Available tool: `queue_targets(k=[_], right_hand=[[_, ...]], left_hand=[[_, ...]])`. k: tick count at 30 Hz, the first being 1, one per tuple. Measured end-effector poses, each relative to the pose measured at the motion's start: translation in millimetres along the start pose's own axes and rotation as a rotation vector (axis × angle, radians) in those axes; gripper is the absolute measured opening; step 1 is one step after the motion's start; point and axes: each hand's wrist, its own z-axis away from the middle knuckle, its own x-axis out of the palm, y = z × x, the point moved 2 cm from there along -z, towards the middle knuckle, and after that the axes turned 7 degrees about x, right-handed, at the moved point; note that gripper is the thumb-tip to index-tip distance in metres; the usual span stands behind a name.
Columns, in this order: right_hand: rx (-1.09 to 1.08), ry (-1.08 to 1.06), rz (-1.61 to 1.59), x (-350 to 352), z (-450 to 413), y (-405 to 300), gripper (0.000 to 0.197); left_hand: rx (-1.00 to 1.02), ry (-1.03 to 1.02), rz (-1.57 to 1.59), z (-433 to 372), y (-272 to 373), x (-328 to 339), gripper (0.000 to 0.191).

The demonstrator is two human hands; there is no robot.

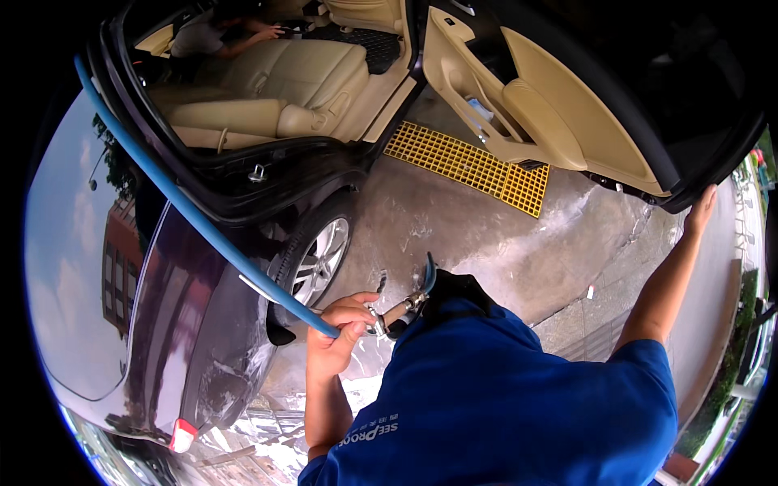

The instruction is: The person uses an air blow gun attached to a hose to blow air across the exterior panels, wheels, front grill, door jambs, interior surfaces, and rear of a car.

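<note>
My left hand [345,325] is closed around the end of a long blue tube [200,219], which runs up across the dark car's rear side towards the roof. Close beside its fingers is a metal air-gun-like tool [395,313] with a fitting and a short blue hose [430,273] at my waist; whether the fingers also hold this tool, I cannot tell. At the far right, my right hand [703,206] rests against the outer edge of the open car door [583,115], fingers mostly hidden by the edge.
Beige seats [304,79] show through the door opening, and another person [206,36] leans inside at the far side. A yellow floor grating [474,167] lies below the door on wet concrete. The rear wheel [319,255] stands left of centre. A hedge [729,358] runs along the right.
</note>
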Motion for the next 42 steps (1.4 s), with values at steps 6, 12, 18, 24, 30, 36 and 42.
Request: queue_targets(k=[6, 12, 18, 24, 30, 36, 42], right_hand=[[0.191, 0.182, 0.146, 8.3, -118.5, 84.5, 0.071], [0.282, 0.177, -0.085, 26.1, -174.3, 96.5, 0.065], [0.739, 0.141, -0.114, 53.3, -183.5, 56.9, 0.071], [0.541, 0.425, -0.181, 58.0, -176.4, 74.0, 0.081], [0.075, -0.705, -0.609, 234.2, 135.5, -107.0, 0.094], [0.136, -0.820, -0.573, 283.6, 198.1, -170.9, 0.077], [0.134, -0.497, -0.084, 277.8, 162.2, -144.0, 0.052]], left_hand=[[-0.088, -0.133, 0.062, -78.8, -25.2, 19.1, 0.009], [-0.173, -0.254, 0.091, -155.5, -58.2, 37.9, 0.007], [-0.256, -0.368, 0.103, -242.9, -73.2, 77.8, 0.016], [-0.239, -0.558, 0.154, -311.0, -95.6, 123.3, 0.015], [-0.318, -0.602, 0.373, -378.2, -123.9, 165.9, 0.024], [-0.359, -0.760, 0.346, -449.2, -110.5, 217.3, 0.027], [1.083, -0.244, -1.007, -544.9, -10.4, 264.1, 0.040]])
